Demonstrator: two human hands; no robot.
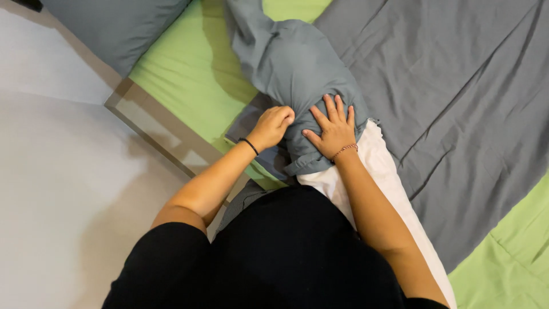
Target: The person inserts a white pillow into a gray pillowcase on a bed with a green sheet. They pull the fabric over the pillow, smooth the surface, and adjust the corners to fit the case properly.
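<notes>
Grey pillowcase [297,68] half-drawn over white pillow [383,171], lying on the bed's green sheet [183,74]. Judged soft, light, limp; cloth bunches, not slippery. Best held at the open hem. Left hand [273,126] clenched on the hem edge; right hand [334,129] flat, fingers spread, pressing the cloth. Grey duvet [457,103] alongside.

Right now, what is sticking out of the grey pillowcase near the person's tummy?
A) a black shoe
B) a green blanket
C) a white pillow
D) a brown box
C, a white pillow pokes out from the bunched end of the grey pillowcase, just below the right hand.
</notes>
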